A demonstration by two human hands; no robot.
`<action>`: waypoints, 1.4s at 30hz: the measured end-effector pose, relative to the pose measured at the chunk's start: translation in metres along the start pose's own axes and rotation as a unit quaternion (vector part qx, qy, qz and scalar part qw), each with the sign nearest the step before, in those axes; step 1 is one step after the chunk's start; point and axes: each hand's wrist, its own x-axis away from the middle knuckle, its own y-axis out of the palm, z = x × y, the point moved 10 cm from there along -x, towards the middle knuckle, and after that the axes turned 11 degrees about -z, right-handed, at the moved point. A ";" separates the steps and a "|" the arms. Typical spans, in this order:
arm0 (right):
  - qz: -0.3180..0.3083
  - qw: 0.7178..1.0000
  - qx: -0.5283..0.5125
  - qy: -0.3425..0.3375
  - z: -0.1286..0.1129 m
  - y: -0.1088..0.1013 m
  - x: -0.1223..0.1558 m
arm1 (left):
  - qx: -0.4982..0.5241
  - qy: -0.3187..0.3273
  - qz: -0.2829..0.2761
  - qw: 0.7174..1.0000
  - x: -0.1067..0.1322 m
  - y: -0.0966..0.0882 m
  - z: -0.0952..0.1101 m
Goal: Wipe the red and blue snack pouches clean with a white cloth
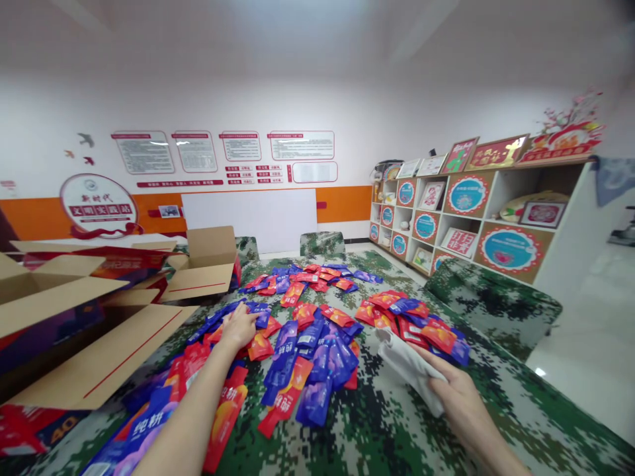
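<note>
Red and purple packets (317, 344), too many to count, cover the table (397, 430) at frame centre. The left hand (239, 327) rests on them, fingers bent down; whether they pinch one, I cannot tell. At lower right, the right hand (456, 390) pinches one white cloth (404, 362). Two open cardboard boxes (99, 344) stand at the left.

White wall with an orange band (342, 203), red-framed notice panels (301, 145) above, round red-and-white emblem sign (98, 205) on the left. White cubby shelf unit (570, 225) along the right wall, round blue placards on its doors. Camouflage-covered chairs (322, 243) behind the camouflage-cloth counter (397, 423). Glossy pale floor (585, 344) reflects overhead light.
</note>
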 end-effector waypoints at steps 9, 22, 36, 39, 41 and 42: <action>0.022 0.998 -0.056 0.008 0.016 -0.002 -0.001 | 0.094 0.140 0.044 0.985 0.084 -0.045 0.078; 0.009 0.998 -0.055 -0.016 0.010 0.005 0.003 | 0.049 0.163 0.030 0.985 0.205 -0.027 0.145; 0.025 0.993 -0.112 -0.019 0.008 0.000 0.008 | 0.023 0.155 0.008 0.988 0.204 -0.020 0.140; 0.032 0.991 -0.130 -0.018 0.010 -0.002 0.007 | 0.046 0.146 0.038 0.987 0.205 -0.040 0.136; 0.048 0.989 -0.140 -0.017 0.014 -0.007 0.006 | 0.051 0.139 0.054 0.987 0.204 -0.055 0.135; 0.058 0.988 -0.143 -0.017 0.015 -0.010 0.006 | 0.058 0.140 0.063 0.986 0.204 -0.064 0.136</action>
